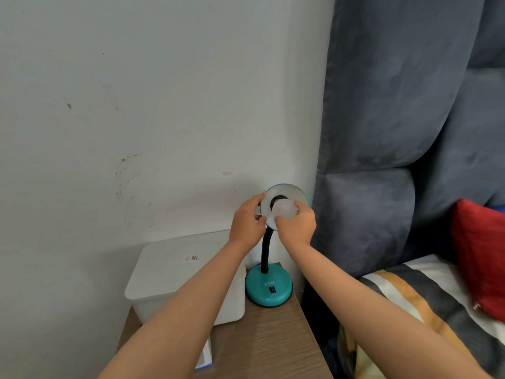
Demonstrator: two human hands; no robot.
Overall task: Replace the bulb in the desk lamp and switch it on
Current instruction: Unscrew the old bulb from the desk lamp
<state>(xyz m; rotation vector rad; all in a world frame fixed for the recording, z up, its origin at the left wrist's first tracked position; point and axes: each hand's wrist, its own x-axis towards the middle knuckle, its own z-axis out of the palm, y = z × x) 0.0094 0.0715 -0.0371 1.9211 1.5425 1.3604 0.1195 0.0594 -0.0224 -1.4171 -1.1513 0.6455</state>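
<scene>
**Bulb at the socket, both hands on the lamp head**

Lamp (269, 285) stands at centre frame on the far right corner of a wooden nightstand (273, 340). Teal base just beside the table's right edge; a white lidded box (175, 274) touches or nearly touches the base on its left. Bare wood open in the lower centre of the frame. Wall close behind; grey padded headboard (396, 119) crowds the shade from the right. Open air above and left of the shade.

Shade (287, 194) is tipped up to face the camera, black gooseneck curving down to the base. Rocker switch (272, 290) on the base front, untouched.

Left hand (247, 218): closed on the shade's left rim, thumb low, fingers over the upper edge.

Right hand (299, 224): fingers wrapped around the white bulb (285, 208), which sits at the dark socket opening in the shade's centre. Cannot tell how far it is seated. Both forearms reach in from the lower frame.

Striped bedding (415, 296) and a red cushion (483, 258) at lower right.
</scene>
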